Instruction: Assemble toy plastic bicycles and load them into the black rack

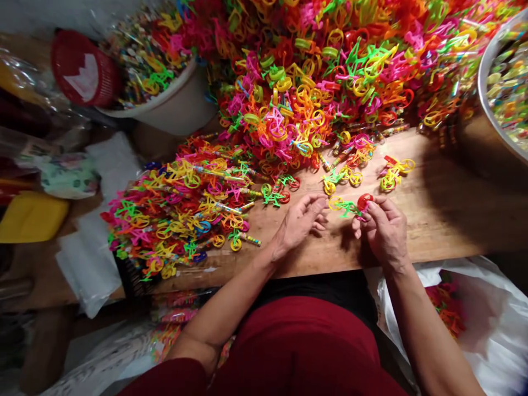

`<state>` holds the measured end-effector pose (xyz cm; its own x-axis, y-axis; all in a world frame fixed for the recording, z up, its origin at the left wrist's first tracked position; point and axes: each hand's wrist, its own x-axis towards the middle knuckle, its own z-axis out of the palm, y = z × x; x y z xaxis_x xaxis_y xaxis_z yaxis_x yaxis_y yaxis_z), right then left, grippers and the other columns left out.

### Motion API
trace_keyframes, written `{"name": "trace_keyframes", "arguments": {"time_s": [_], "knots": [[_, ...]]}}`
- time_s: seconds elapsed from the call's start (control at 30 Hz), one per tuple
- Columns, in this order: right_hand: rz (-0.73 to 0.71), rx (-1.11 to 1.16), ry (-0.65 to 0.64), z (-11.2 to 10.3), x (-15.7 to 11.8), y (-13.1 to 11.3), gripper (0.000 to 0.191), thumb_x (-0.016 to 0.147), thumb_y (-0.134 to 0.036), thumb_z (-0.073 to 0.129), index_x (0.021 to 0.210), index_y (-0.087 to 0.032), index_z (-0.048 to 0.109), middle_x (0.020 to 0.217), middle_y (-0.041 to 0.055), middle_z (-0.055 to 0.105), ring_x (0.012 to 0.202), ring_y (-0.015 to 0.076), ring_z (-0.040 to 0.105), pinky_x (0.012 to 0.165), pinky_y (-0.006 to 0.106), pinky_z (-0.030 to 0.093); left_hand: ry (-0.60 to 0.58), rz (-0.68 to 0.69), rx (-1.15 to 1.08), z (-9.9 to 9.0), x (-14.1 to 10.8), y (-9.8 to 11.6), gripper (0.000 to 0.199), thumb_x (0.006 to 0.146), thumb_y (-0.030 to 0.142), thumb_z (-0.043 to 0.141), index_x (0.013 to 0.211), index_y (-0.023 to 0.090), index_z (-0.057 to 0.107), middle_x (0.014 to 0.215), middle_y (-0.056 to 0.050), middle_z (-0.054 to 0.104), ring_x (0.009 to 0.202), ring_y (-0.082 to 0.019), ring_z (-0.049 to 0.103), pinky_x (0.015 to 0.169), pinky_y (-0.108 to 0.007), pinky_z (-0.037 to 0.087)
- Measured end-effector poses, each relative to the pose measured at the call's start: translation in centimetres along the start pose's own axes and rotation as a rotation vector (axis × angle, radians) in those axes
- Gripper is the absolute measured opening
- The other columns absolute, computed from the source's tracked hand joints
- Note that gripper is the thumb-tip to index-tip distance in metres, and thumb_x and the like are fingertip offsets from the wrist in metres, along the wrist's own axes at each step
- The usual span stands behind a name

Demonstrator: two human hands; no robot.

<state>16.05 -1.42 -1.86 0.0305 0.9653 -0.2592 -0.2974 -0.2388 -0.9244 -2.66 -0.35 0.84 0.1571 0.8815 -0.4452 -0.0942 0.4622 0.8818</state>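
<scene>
My right hand (383,225) pinches a small plastic toy bicycle (350,208) by its red wheel end. The toy has a green frame, and its yellow wheel points toward my left hand (304,220). That left hand is just left of the yellow wheel, apart from it, with loosely bent fingers and nothing visible in them. Just beyond my hands, a green and yellow toy bicycle (337,179) lies on the wooden table (437,220). Another yellow toy (394,171) rests farther right. Left of my left hand are green toy pieces with a red wheel (276,193).
A big heap of bright plastic toys (297,99) covers the back. Toys with candy-filled tubes (185,203) are piled at left. A white tub (177,104) with a red basket (84,69) stands back left, a metal pot (482,82) right. A white bag (490,308) hangs below the table's front edge.
</scene>
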Motion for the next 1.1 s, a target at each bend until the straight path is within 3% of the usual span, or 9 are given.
{"name": "trace_keyframes", "arguments": {"time_s": [0.17,0.27,0.37,0.47,0.57,0.67,0.77,0.93,1.1], "knots": [[0.074,-0.008,-0.07,0.7,0.0,-0.6,0.029,0.079,-0.045,0.074,0.088,-0.024,0.055,0.07,-0.0044,0.056,0.045,0.0115,0.055,0.036,0.025,0.043,-0.148,0.045,0.26,-0.1,0.0,1.7,0.054,0.075,0.038,0.084,0.12,0.014,0.066,0.106,-0.009,0.07,0.068,-0.01,0.064,0.053,-0.018,0.051],[0.031,0.035,0.013,0.7,-0.1,-1.1,0.028,0.08,-0.045,0.071,0.089,-0.025,0.053,0.071,-0.0045,0.055,0.046,0.0108,0.053,0.036,0.024,0.041,-0.118,0.012,0.142,0.2,0.2,1.7,0.073,0.074,0.041,0.085,0.135,0.017,0.055,0.11,-0.01,0.067,0.067,-0.012,0.066,0.049,-0.021,0.053],[0.012,0.057,0.044,0.6,-0.2,-0.9,0.027,0.083,-0.046,0.066,0.093,-0.027,0.05,0.076,-0.0032,0.057,0.05,0.012,0.055,0.039,0.025,0.043,-0.113,-0.025,-0.018,0.9,0.1,0.8,0.068,0.07,0.048,0.086,0.123,0.015,0.06,0.117,-0.012,0.066,0.069,-0.012,0.068,0.054,-0.024,0.057],[-0.015,0.068,0.049,1.3,-0.5,0.1,0.025,0.088,-0.046,0.061,0.096,-0.028,0.047,0.075,-0.0024,0.059,0.057,0.0159,0.061,0.045,0.029,0.05,-0.188,-0.025,-0.146,2.4,-0.1,0.0,0.051,0.075,0.047,0.084,0.108,0.013,0.065,0.094,-0.006,0.068,0.067,-0.009,0.064,0.055,-0.018,0.051],[-0.061,0.026,0.089,2.1,-1.1,1.1,0.023,0.092,-0.048,0.058,0.1,-0.028,0.049,0.074,-0.0011,0.062,0.06,0.0173,0.063,0.049,0.03,0.052,-0.155,0.003,-0.349,4.2,0.0,-0.2,0.043,0.078,0.047,0.082,0.098,0.014,0.063,0.068,0.004,0.059,0.052,-0.005,0.054,0.051,-0.018,0.046],[-0.149,-0.196,0.056,1.5,-1.4,1.0,0.022,0.095,-0.048,0.055,0.101,-0.027,0.057,0.08,0.0018,0.068,0.064,0.0174,0.066,0.053,0.03,0.052,-0.019,0.012,-0.399,4.8,0.5,0.0,0.046,0.071,0.045,0.087,0.095,0.014,0.064,0.071,0.004,0.061,0.048,-0.003,0.049,0.047,-0.016,0.044],[-0.324,-0.553,-0.02,-1.1,-0.8,-0.8,0.02,0.098,-0.039,0.055,0.096,-0.024,0.067,0.09,0.0044,0.073,0.08,0.0184,0.07,0.072,0.032,0.056,0.033,-0.002,-0.339,4.2,1.3,0.5,0.049,0.065,0.043,0.09,0.094,0.011,0.066,0.08,-0.001,0.069,0.058,-0.006,0.061,0.048,-0.014,0.045],[-0.606,-1.014,0.216,-6.0,3.0,-5.2,0.019,0.097,-0.029,0.054,0.096,-0.022,0.071,0.089,0.0063,0.072,0.075,0.0187,0.066,0.071,0.032,0.051,0.044,-0.028,-0.265,2.9,2.5,0.7,0.056,0.062,0.046,0.09,0.097,0.013,0.061,0.084,-0.006,0.073,0.059,-0.015,0.07,0.043,-0.02,0.049],[-0.722,-1.208,0.266,-7.1,8.8,-6.3,0.018,0.094,-0.023,0.052,0.09,-0.02,0.07,0.087,0.0091,0.07,0.078,0.0219,0.064,0.072,0.034,0.049,0.075,0.054,-0.165,2.1,3.5,0.8,0.043,0.071,0.045,0.085,0.09,0.013,0.063,0.065,0.0,0.067,0.048,-0.009,0.061,0.037,-0.015,0.039]]}}
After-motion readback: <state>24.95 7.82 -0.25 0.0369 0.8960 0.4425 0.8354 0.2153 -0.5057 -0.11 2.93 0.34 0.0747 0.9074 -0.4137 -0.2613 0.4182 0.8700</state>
